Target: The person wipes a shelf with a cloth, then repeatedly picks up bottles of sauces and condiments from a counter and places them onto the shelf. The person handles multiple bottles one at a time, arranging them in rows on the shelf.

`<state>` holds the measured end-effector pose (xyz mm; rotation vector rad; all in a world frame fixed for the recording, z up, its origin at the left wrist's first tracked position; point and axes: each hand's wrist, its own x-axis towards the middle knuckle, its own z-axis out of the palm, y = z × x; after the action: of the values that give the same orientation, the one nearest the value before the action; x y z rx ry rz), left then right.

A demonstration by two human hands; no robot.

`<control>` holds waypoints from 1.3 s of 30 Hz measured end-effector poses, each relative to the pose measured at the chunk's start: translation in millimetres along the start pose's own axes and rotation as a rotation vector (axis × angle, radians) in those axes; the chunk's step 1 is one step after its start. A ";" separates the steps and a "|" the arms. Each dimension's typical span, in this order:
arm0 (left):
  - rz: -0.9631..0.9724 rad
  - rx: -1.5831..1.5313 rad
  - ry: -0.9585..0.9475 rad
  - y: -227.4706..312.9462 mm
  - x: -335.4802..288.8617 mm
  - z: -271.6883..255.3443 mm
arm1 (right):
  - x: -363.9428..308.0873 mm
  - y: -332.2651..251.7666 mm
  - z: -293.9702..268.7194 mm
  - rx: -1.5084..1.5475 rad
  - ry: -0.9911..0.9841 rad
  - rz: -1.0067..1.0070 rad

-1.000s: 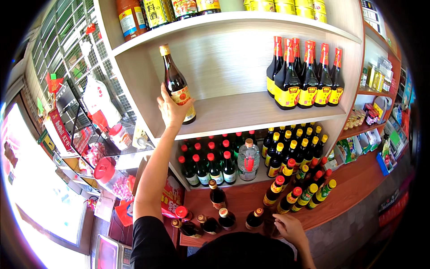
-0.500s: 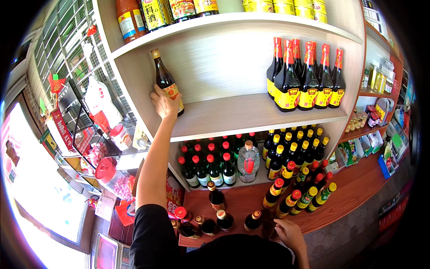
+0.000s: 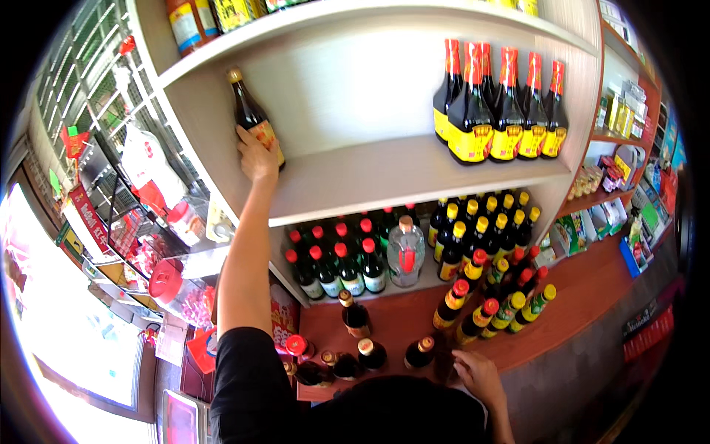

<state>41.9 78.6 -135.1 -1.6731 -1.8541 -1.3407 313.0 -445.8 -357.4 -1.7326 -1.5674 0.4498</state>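
On the left end of the middle shelf stands a dark glass bottle (image 3: 254,111) with a gold cap and a red-and-yellow label. My left hand (image 3: 259,157) has its fingers curled against the bottle's lower left side and partly covers the label. Low on the right, my right hand (image 3: 481,376) is curled beside a dark bottle (image 3: 445,362) and seems to grip it; its far fingers are hidden. Just left of that bottle stands a dark bottle with a gold cap (image 3: 419,352), and several similar bottles stand along the reddish-brown counter (image 3: 399,325).
Black bottles with red necks and yellow labels (image 3: 470,111) fill the right end of the middle shelf (image 3: 355,177). Below are red-capped bottles (image 3: 342,266), a clear jug (image 3: 406,251) and yellow-capped bottles (image 3: 452,251). A red-lidded jar (image 3: 168,280) stands at the left.
The whole view has shifted, so the shelves sit higher and more to the left. My left hand sits slightly lower on the bottle, showing more label. My right hand stays by its dark bottle.
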 end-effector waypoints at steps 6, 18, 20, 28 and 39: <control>0.073 -0.017 -0.018 -49.2 10.1 -1.0 | 15.2 -12.5 0.7 0.027 -0.124 -0.004; 0.636 -0.260 -0.495 -30.0 -152.7 -222.3 | 45.1 -6.7 36.6 0.141 -0.077 -0.116; 0.599 -0.348 -0.659 -48.9 -177.0 -248.3 | 49.4 -2.1 44.2 0.219 -0.096 -0.130; 0.453 -0.320 -0.921 -85.3 -219.8 -293.4 | 70.1 -0.2 81.7 0.521 -0.095 -0.054; 0.502 -0.361 -1.019 -103.4 -238.2 -308.5 | 93.9 -10.8 81.2 0.693 -0.071 -0.015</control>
<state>-93.1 -296.3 -196.8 -3.1367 -1.3851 -0.6390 267.1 -332.7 -383.0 -1.1757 -1.2571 0.9279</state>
